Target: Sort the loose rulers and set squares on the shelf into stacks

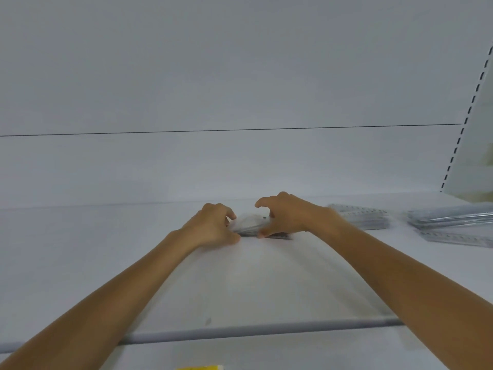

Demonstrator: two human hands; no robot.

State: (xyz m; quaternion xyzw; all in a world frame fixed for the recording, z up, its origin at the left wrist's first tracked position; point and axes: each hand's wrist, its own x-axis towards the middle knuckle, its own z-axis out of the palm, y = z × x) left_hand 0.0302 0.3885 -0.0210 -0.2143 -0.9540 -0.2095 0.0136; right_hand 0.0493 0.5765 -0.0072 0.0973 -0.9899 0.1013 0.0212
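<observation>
Here both bare forearms reach forward onto the white shelf (240,276), and the hands meet near its back. Between them lies a small clear stack (249,225) of plastic measuring pieces, flat on the shelf; blur makes it hard to tell whether they are rulers or set squares. The left hand (213,225) curls its fingers round the stack's left end, thumb at the near edge. The right hand (285,217) arches over the right end, thumb on the near edge and fingers bent over the far one, pinching it. Behind the right wrist rests a ruler stack (362,217), and further right, apart from it, a second pile (453,216) with a loose ruler (458,238) just before it. A slotted upright (465,121) rises at the right. A yellow object (200,367) peeks in at the bottom edge.
</observation>
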